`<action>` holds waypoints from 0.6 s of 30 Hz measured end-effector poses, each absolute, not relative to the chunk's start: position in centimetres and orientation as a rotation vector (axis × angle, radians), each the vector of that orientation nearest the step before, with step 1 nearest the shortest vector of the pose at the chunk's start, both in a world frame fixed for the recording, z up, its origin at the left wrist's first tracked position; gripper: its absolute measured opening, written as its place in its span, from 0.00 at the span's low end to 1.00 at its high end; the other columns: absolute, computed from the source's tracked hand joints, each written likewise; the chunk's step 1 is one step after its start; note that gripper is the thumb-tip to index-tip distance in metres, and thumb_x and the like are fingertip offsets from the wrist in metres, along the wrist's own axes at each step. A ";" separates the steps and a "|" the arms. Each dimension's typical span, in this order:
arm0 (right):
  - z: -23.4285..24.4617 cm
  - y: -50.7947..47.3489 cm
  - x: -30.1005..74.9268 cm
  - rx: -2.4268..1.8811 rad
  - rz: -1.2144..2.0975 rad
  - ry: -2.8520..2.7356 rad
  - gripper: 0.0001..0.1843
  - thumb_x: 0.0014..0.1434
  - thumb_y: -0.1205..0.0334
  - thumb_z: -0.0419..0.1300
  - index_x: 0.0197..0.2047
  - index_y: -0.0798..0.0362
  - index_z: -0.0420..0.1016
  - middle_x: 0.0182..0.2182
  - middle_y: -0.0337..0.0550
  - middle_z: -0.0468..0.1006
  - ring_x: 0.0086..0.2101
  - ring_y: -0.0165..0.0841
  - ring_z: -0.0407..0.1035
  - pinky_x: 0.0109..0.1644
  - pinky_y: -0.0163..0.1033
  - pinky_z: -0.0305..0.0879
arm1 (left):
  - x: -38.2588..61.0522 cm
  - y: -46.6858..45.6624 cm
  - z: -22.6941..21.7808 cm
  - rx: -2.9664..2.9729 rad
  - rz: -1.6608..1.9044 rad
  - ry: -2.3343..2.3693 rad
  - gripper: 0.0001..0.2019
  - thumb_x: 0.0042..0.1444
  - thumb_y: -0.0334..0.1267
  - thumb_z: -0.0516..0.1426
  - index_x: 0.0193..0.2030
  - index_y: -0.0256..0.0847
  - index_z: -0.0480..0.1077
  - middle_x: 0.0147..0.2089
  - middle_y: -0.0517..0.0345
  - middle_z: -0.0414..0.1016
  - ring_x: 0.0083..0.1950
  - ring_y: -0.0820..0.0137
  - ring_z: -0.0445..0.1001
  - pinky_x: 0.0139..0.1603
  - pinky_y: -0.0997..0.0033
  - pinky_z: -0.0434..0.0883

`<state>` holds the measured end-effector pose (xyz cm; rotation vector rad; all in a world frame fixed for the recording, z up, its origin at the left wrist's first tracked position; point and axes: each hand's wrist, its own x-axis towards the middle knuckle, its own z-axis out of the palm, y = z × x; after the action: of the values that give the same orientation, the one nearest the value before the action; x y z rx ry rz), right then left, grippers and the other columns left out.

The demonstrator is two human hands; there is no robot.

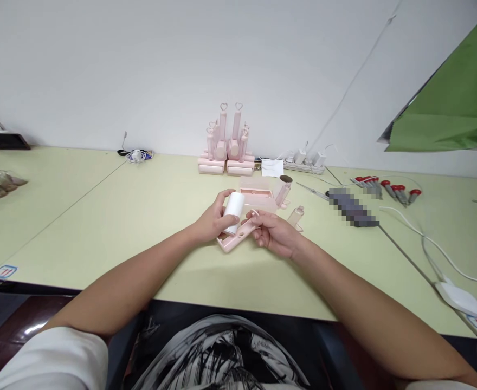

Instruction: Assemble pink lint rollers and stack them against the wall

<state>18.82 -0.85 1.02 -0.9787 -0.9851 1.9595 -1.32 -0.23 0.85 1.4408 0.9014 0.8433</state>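
My left hand [211, 222] is closed around a white sticky paper roll [234, 205], held tilted above the table. My right hand [278, 234] grips the far right end of a pink roller holder [237, 239], a shallow plastic frame with a round hole. The roll's lower end overlaps this holder; whether it sits inside is hidden by my fingers. Just beyond my hands lies an opened pink case [258, 201]. Near my right hand are two translucent pink handles, one by the case [283, 194] and another closer [296, 216].
Several assembled pink rollers [224, 149] with heart-topped handles stand against the wall. A cardboard tube [286, 179] lies near the case. To the right are scissors [314, 190], a blurred dark object [352, 207], red-capped tools [401, 192] and a white cable [429, 238]. A power strip [303, 165] runs along the wall.
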 end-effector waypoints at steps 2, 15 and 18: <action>1.2 -0.7 19.1 -0.958 1.958 -0.937 0.05 0.56 0.68 0.62 0.37 0.55 0.72 0.20 0.36 0.77 0.15 0.23 0.66 0.16 0.24 0.66 | -1.5 -0.1 0.9 1.421 0.845 0.860 0.36 0.52 0.40 0.58 0.66 0.48 0.47 0.35 0.64 0.66 0.25 0.74 0.67 0.23 0.75 0.65; 0.7 -0.8 18.8 -0.966 1.964 -0.948 0.09 0.65 0.61 0.57 0.35 0.57 0.73 0.15 0.36 0.73 0.13 0.25 0.65 0.13 0.26 0.63 | -1.6 0.3 0.7 1.335 0.756 0.661 0.39 0.48 0.40 0.61 0.66 0.44 0.51 0.41 0.57 0.70 0.31 0.72 0.69 0.29 0.74 0.64; 0.7 -0.9 18.8 -0.961 1.956 -0.899 0.09 0.65 0.61 0.57 0.33 0.55 0.71 0.19 0.37 0.76 0.14 0.25 0.67 0.13 0.26 0.64 | -1.6 0.2 0.9 1.327 0.746 0.664 0.39 0.47 0.41 0.61 0.66 0.44 0.52 0.39 0.58 0.69 0.29 0.73 0.67 0.28 0.75 0.63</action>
<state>18.79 -0.87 0.73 -0.9606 -0.8989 1.9559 -1.64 0.25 0.93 1.3268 0.6635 0.7460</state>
